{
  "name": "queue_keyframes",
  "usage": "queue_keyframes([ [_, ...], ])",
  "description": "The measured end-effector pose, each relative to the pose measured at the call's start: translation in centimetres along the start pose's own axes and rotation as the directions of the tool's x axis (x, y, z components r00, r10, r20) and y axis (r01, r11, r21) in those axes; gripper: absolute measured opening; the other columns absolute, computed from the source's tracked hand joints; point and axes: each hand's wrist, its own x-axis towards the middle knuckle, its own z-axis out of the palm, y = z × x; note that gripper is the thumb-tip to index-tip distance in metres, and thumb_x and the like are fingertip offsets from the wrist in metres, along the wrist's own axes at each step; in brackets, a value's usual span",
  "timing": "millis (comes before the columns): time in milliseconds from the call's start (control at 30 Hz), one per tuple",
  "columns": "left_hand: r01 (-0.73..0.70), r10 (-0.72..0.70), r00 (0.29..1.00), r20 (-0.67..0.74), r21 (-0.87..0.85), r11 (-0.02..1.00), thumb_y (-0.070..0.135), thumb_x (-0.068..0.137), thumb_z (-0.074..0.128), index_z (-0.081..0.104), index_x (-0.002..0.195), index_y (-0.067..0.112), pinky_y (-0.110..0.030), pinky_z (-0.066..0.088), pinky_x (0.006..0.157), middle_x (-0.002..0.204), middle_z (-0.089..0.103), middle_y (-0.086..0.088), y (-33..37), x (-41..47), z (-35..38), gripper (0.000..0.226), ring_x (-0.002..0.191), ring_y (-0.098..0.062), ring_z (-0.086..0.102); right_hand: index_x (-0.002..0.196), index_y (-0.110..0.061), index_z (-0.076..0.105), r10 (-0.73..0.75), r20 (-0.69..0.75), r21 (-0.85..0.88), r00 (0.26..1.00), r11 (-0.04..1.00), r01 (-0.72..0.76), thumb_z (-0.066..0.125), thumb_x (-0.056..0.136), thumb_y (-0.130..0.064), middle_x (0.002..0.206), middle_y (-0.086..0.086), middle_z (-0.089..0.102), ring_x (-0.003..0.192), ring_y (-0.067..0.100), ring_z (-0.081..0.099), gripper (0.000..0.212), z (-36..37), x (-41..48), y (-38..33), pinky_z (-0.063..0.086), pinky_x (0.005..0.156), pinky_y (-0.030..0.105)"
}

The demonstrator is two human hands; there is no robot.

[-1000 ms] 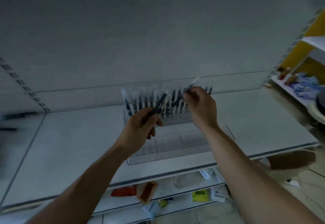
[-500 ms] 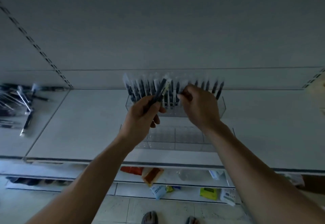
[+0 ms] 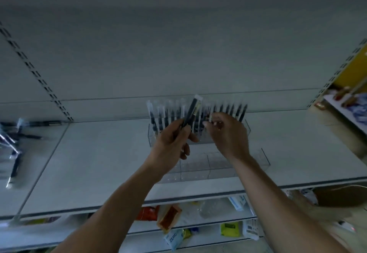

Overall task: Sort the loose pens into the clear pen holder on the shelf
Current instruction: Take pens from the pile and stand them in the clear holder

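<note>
One dark pen (image 3: 191,113) in a clear wrapper is gripped by the left hand (image 3: 170,147). Its fingers and thumb curl round the lower end, and the pen slants up and away past the fingertips. Just beyond that hand, and under both hands, the clear pen holder (image 3: 210,166) stands on the shelf (image 3: 99,163). Its low front compartments lie between the two wrists, and its raised back tier sits behind the knuckles.

A row of pens (image 3: 162,115) stands upright in that back tier, running from beyond the left hand across to beyond the right hand (image 3: 230,135). The held pen crosses in front of the middle of this row. The right hand is just beside the left, with its fingers curled and its thumb and fingertips drawn together at the row. Blur hides whether they pinch a pen there or only touch one.

Well out to the left of the left hand, more loose pens (image 3: 17,139) lie scattered on the neighbouring shelf section. Below both forearms, coloured packets (image 3: 168,216) rest on lower shelves. Down to the right of the right arm sits a brown cardboard box (image 3: 341,196).
</note>
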Motion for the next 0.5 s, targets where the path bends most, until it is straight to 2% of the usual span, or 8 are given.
queue_keyframes([
  [67,0.004,-0.005,1.000,0.025,0.027,1.000,0.018,0.102,0.043,0.057,0.112,0.018,-0.025,0.040,0.050,0.080,0.068,0.002,-0.2,0.1,0.2,0.017,0.053,-0.012,0.049,0.108,-0.017,0.069,-0.055,-0.178,0.110,0.983,0.991,0.075,0.064,0.091,-0.028,0.099,-0.004,0.068,0.082,0.007,0.062,0.021,-1.0,-1.8,-0.2,0.052,0.074,0.027],
  [133,0.042,-0.043,0.998,0.038,0.024,0.999,0.019,0.102,0.043,0.057,0.108,0.013,-0.026,0.037,0.049,0.079,0.069,0.001,-0.1,0.1,0.7,0.016,0.050,-0.013,0.046,0.109,-0.013,0.068,-0.233,-0.295,0.122,0.927,0.953,0.278,0.061,0.092,-0.019,0.102,-0.002,0.065,0.079,0.002,0.059,0.020,-2.0,-3.5,-0.2,0.051,0.071,0.015],
  [167,0.057,-0.058,0.997,0.052,0.021,0.998,0.019,0.102,0.044,0.056,0.106,0.011,-0.027,0.037,0.048,0.079,0.069,0.000,0.0,0.1,1.1,0.015,0.049,-0.014,0.046,0.110,-0.011,0.068,-0.341,-0.299,0.074,0.891,0.923,0.378,0.058,0.092,-0.016,0.104,0.001,0.063,0.082,0.003,0.059,0.021,-2.3,-4.0,-0.2,0.050,0.071,0.011],
  [233,0.087,-0.090,0.990,0.104,0.036,0.996,0.020,0.102,0.044,0.056,0.102,0.011,-0.027,0.037,0.047,0.078,0.070,-0.004,0.3,0.0,1.8,0.015,0.048,-0.015,0.046,0.112,-0.008,0.067,-0.496,-0.216,-0.032,0.841,0.865,0.501,0.054,0.092,-0.015,0.111,0.006,0.060,0.096,0.013,0.060,0.025,-2.4,-4.1,0.3,0.052,0.078,0.017],
  [300,0.108,-0.116,0.982,0.148,0.057,0.992,0.022,0.103,0.043,0.057,0.099,0.010,-0.027,0.037,0.045,0.075,0.069,-0.006,0.7,0.0,2.5,0.019,0.047,-0.016,0.046,0.110,-0.007,0.067,-0.521,-0.146,-0.104,0.841,0.853,0.511,0.058,0.090,-0.013,0.113,0.008,0.060,0.102,0.022,0.061,0.022,-2.3,-3.5,1.0,0.055,0.080,0.028],
  [367,0.120,-0.134,0.978,0.163,0.091,0.989,0.023,0.103,0.041,0.058,0.102,0.007,-0.027,0.039,0.046,0.075,0.069,-0.006,1.0,0.0,3.0,0.023,0.048,-0.016,0.049,0.101,-0.005,0.069,-0.530,-0.130,-0.134,0.838,0.846,0.515,0.063,0.087,-0.008,0.106,0.008,0.061,0.097,0.023,0.061,0.015,-2.3,-2.9,1.7,0.056,0.074,0.032],
  [433,0.120,-0.144,0.978,0.150,0.161,0.980,0.024,0.103,0.040,0.060,0.106,0.010,-0.026,0.044,0.048,0.080,0.072,-0.002,1.2,0.1,3.4,0.024,0.053,-0.017,0.057,0.095,-0.006,0.070,-0.553,-0.116,-0.150,0.825,0.831,0.535,0.063,0.086,-0.008,0.101,0.006,0.063,0.091,0.019,0.061,0.011,-2.7,-2.4,2.6,0.055,0.070,0.031],
  [500,0.118,-0.133,0.988,0.074,0.178,0.977,0.024,0.103,0.039,0.060,0.108,0.017,-0.025,0.047,0.052,0.090,0.071,0.001,1.0,0.5,3.3,0.022,0.060,-0.015,0.063,0.096,-0.008,0.071,-0.519,-0.119,-0.128,0.846,0.853,0.506,0.064,0.087,-0.010,0.103,0.005,0.063,0.086,0.016,0.063,0.012,-3.4,-1.8,3.5,0.054,0.071,0.023],
])
